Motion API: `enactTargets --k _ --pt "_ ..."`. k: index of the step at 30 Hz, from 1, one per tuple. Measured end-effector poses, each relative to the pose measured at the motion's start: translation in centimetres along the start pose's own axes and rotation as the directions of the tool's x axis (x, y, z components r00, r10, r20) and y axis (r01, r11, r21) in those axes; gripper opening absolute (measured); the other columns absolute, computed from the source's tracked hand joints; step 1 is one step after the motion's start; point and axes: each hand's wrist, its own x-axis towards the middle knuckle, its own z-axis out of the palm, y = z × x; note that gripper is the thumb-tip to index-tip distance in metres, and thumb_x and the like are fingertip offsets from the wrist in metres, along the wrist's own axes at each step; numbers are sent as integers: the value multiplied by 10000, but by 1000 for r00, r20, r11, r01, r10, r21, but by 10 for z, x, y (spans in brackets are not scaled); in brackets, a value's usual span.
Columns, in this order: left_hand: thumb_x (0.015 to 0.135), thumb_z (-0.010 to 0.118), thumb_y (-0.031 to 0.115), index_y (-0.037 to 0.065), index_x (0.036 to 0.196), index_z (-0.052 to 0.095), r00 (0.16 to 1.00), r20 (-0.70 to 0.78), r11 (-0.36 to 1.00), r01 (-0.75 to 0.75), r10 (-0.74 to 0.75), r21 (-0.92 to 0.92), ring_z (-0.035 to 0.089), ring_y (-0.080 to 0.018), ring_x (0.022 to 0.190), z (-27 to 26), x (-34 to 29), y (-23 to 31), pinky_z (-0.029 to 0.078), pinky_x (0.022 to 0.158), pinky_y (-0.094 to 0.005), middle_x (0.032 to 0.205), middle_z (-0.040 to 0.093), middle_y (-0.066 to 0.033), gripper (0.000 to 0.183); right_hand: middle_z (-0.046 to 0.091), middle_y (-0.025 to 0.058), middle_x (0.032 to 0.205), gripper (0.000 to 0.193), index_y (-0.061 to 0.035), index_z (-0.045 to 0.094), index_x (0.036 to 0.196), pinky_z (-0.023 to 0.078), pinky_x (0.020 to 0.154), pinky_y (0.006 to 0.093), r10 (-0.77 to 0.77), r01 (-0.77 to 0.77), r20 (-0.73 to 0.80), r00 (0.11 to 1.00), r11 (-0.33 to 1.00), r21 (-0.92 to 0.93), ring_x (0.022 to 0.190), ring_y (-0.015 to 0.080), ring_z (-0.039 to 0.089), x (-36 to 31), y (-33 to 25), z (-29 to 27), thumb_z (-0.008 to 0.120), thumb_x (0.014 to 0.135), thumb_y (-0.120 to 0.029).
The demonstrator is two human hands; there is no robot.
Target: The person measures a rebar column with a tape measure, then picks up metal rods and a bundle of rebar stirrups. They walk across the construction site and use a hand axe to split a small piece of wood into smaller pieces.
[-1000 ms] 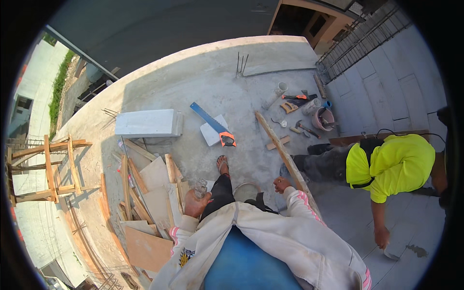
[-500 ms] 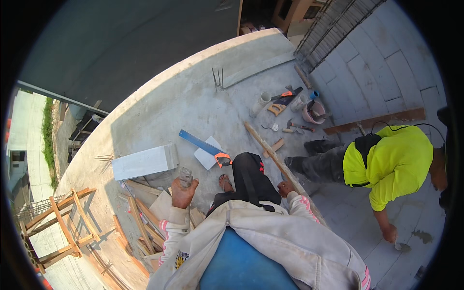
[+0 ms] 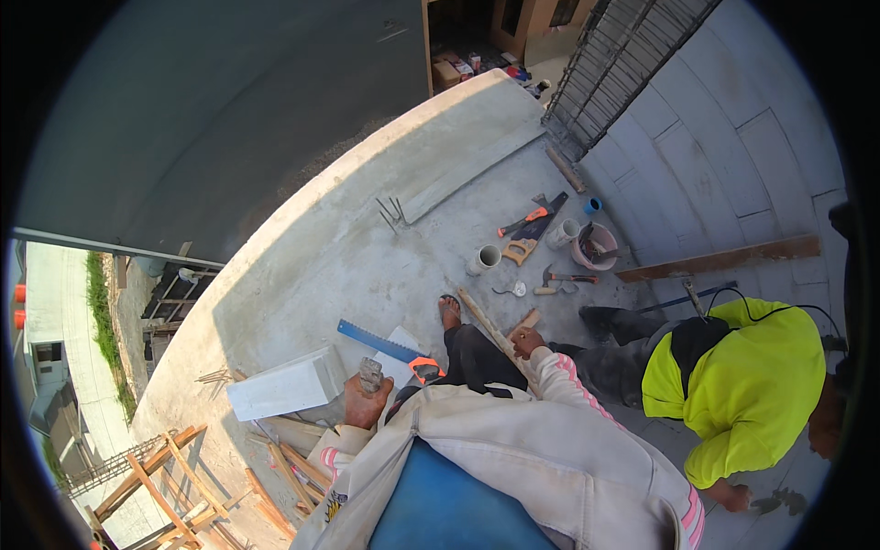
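My left hand (image 3: 363,406) is closed around a tool with a blocky grey head (image 3: 370,374), possibly a hammer; most of its handle is hidden. Just ahead of that hand lie a handsaw (image 3: 378,343) with a blue blade and orange grip, and a flat white piece (image 3: 400,337) partly under the saw. To the left sits a large pale block (image 3: 284,387). My right hand (image 3: 527,343) has its fingers curled at the edge of a long wooden plank (image 3: 484,319), which slants up from beside my leg.
A co-worker in a yellow shirt (image 3: 765,376) bends over a block wall at right. Ahead are a second saw (image 3: 541,229), a hammer (image 3: 570,275), a pail (image 3: 594,246) and a plastic pipe piece (image 3: 484,259). Upright rebar (image 3: 392,213) sticks up; scrap wood (image 3: 298,472) lies at left.
My view has shifted and my foot has stepped forward. My right hand has moved up along the plank, while the left still grips the grey-headed tool. The co-worker's trowel is no longer visible.
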Motion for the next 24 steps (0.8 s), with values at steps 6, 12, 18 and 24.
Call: enactTargets --k 6,12,18,24 --pt "851 753 93 93 646 547 999 -25 996 -30 28 -81 524 -117 487 3 81 67 412 482 -307 570 564 -5 291 674 74 814 255 -51 677 1086 545 582 325 -343 343 -41 938 939 -1 638 179 678 10 -162 -17 664 936 -257" --pt "874 725 60 94 732 508 1000 12 997 -12 13 -78 528 -118 502 0 145 120 436 492 -289 597 535 -13 262 683 77 756 216 -55 695 1017 560 579 347 -200 205 -63 978 975 86 632 183 685 30 -175 -28 675 895 -233" --pt "871 730 53 97 730 500 995 103 998 2 5 -61 529 -121 506 3 203 144 437 493 -294 609 535 -15 274 674 74 734 177 -66 700 978 563 568 375 31 -8 -101 994 976 220 579 193 655 53 -115 -34 690 873 -208" --pt "864 742 69 102 741 526 963 256 995 76 -90 62 530 -120 509 13 272 153 442 500 -296 605 538 -6 251 645 68 696 151 -86 699 970 550 519 398 70 17 -232 970 936 352 538 215 620 72 -107 -45 694 866 -195"
